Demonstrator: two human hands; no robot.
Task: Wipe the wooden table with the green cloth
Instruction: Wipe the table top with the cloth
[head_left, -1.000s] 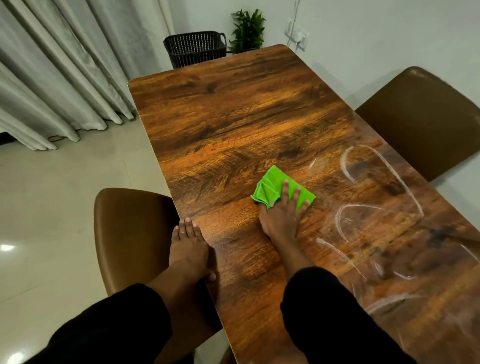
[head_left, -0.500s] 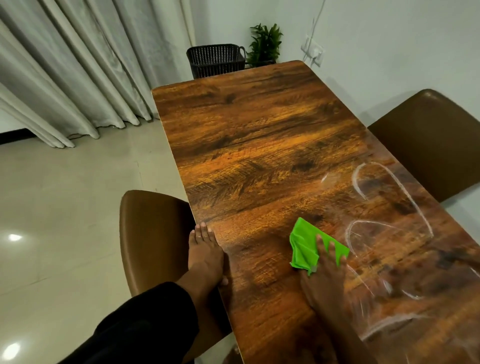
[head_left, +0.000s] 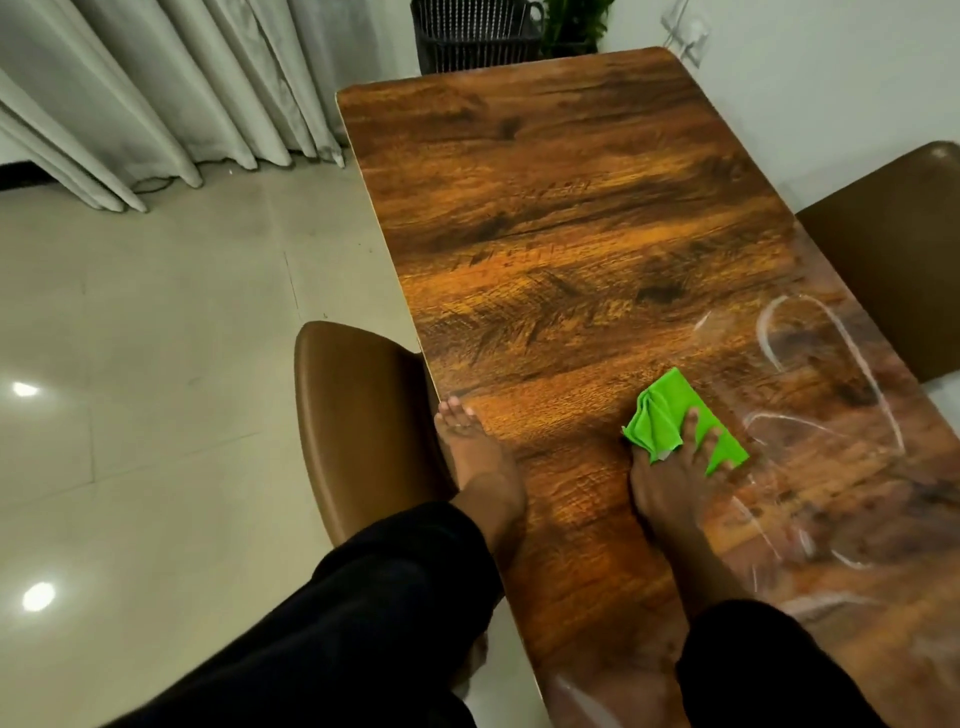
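The wooden table runs from near me to the far wall, with curved white wet streaks across its right half. A folded green cloth lies on the near middle of the table. My right hand presses flat on the cloth with straight, spread fingers. My left hand rests flat on the table's left edge, fingers straight, holding nothing. Both forearms wear black sleeves.
A brown chair stands tucked at the table's left side, another brown chair at the right. A dark basket and a green plant stand beyond the far end. Grey curtains hang at the left over a tiled floor.
My right hand pulled the cloth toward me and to the right, then pushed it a little forward again. The view shifted left and down. My left hand stayed on the table edge.
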